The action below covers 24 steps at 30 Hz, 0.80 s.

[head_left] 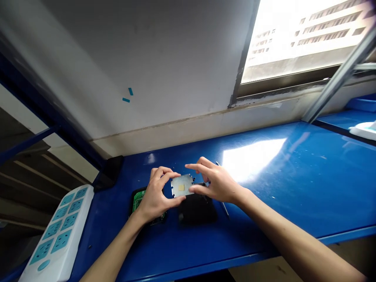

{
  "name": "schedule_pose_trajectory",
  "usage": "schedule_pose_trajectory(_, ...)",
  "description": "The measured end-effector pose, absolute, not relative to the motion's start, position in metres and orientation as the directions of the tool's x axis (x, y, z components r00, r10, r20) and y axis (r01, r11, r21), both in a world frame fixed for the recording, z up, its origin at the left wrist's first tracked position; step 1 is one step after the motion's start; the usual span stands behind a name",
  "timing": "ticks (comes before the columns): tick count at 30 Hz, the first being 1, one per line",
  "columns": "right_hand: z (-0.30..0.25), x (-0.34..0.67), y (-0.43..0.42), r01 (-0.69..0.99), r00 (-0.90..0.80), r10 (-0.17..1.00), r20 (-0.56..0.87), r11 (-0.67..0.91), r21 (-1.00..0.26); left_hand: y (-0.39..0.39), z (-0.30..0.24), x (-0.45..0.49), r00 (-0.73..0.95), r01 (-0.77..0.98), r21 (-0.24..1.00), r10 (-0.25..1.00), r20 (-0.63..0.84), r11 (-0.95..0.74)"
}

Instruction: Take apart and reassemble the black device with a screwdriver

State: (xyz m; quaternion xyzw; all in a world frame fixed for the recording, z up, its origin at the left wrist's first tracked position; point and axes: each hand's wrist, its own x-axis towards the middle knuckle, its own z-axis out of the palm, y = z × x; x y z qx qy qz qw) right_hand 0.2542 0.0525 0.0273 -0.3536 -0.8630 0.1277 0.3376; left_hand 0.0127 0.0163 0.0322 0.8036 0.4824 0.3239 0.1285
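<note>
A small silvery metal plate [178, 183] with notched edges and a yellowish square on its face is held above the table. My left hand [157, 194] grips its left side between thumb and fingers. My right hand [214, 181] has its thumb against the plate's right edge, the index finger stretched out above it. Below the plate lies a flat black cover [197, 211]. Partly hidden behind my left hand is a black casing with a green circuit board [137, 199]. A thin metal rod-like tool [225, 209] lies beside my right wrist.
A white power strip [60, 229] with teal sockets runs along the left. A black object [110, 172] stands at the back left corner of the blue table [282, 192]. The wall [164, 78] and window rise behind, and a metal post [337, 74] stands at right.
</note>
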Motion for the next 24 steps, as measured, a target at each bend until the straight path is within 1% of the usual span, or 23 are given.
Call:
schedule_pose_trajectory(2,0.027,0.256,0.058,0.561,-0.375,0.742,0.555,0.658,-0.502,0.015,0.031,0.016,0.332,0.682,0.530,0.859,0.389,-0.503)
schedule_pose_trajectory(4,0.025,0.258,0.065,0.566,-0.240,0.764,0.598,0.611,-0.553,0.013,0.030,0.021,0.348,0.673,0.546,0.865,0.362,-0.499)
schedule_pose_trajectory(7,0.020,0.260,0.073,0.584,-0.151,0.777,0.612,0.569,-0.579,0.009,0.028,0.030,0.329,0.690,0.586,0.905,0.270,-0.425)
schedule_pose_trajectory(10,0.016,0.260,0.077,0.592,-0.133,0.784,0.607,0.554,-0.586,0.005,0.026,0.035,0.304,0.708,0.613,0.935,0.185,-0.351)
schedule_pose_trajectory(13,0.015,0.259,0.076,0.590,-0.144,0.788,0.599,0.554,-0.587,0.003,0.025,0.037,0.294,0.712,0.629,0.946,0.134,-0.310)
schedule_pose_trajectory(18,0.015,0.259,0.075,0.592,-0.149,0.793,0.591,0.551,-0.589,0.001,0.022,0.037,0.280,0.730,0.621,0.954,0.111,-0.287)
schedule_pose_trajectory(24,0.015,0.260,0.075,0.599,-0.148,0.796,0.587,0.544,-0.587,0.000,0.019,0.038,0.309,0.750,0.590,0.947,0.089,-0.300)
